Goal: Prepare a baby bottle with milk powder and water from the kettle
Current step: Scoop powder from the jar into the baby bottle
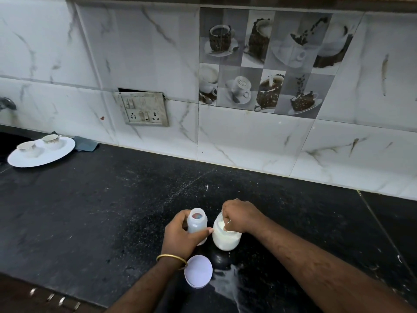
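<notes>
A translucent baby bottle with no top stands on the black counter, and my left hand grips its body. Right beside it sits an open glass jar of white milk powder. My right hand hovers over the jar's mouth and pinches something small, likely a spoon, dipped into the powder; the tool itself is mostly hidden by my fingers. A round white lid lies flat on the counter just in front of the bottle. No kettle is in view.
A white plate with two small cups sits at the far left of the counter, next to a dark cloth. A wall socket panel is on the tiled backsplash. A pale reflection or spill shows near the front edge.
</notes>
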Tool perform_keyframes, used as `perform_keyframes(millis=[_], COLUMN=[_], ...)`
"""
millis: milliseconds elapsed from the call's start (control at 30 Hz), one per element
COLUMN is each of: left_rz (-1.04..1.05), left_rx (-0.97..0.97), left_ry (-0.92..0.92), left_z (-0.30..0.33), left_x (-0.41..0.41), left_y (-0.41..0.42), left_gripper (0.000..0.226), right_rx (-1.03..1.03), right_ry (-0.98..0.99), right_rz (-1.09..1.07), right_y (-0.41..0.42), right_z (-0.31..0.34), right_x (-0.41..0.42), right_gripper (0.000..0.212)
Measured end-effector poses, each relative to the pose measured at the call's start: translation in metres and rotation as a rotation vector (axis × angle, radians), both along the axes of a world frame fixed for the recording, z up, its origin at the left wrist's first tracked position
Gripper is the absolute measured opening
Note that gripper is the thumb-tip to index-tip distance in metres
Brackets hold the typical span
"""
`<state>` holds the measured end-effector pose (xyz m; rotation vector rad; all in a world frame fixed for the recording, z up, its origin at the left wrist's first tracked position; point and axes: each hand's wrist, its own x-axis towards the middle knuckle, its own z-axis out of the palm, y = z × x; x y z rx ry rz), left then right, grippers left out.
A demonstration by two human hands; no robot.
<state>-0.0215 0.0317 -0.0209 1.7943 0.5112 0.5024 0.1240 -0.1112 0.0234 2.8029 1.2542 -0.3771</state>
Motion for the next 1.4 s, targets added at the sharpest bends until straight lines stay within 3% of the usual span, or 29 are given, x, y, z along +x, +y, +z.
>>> perform_keyframes(millis=[167,467,600,733,967,1400], left_rz=[0.009,0.007,-0.01,-0.001,-0.016,-0.036], left_rx=[-0.019,-0.027,-0.016,-0.006,0.0,0.013], left_ry=[0.01,-0.002,0.007,0.01,0.025,0.044], left_z=[0.0,0.005,0.006,0.006,0.006,0.005], left_x=[-0.002,0.002,0.007,0.006,0.009,0.009], left_y=[-0.002,-0.002,-0.005,-0.006,-0.006,0.0], left_gripper=[0.048,0.048,0.048,0.048,0.049,0.05], right_rx=[0.044,0.311,0.394,0.389,0.141,0.182], right_ry=[0.255,0.469,0.451,0.282,-0.092,0.271], right_rz=[-0.164,-0.437,-0.457,-0.311,-0.037,-0.324], right_y=[-0.001,-0.026,-0.041,-0.039,-0.013,-0.006], right_z=[0.001,0.023,0.025,0.015,-0.001,-0.008], right_x=[0.008,0.024,0.027,0.021,-0.009,-0.006], right_gripper=[0.031,0.018,0.022,0.023,0.019,0.027])
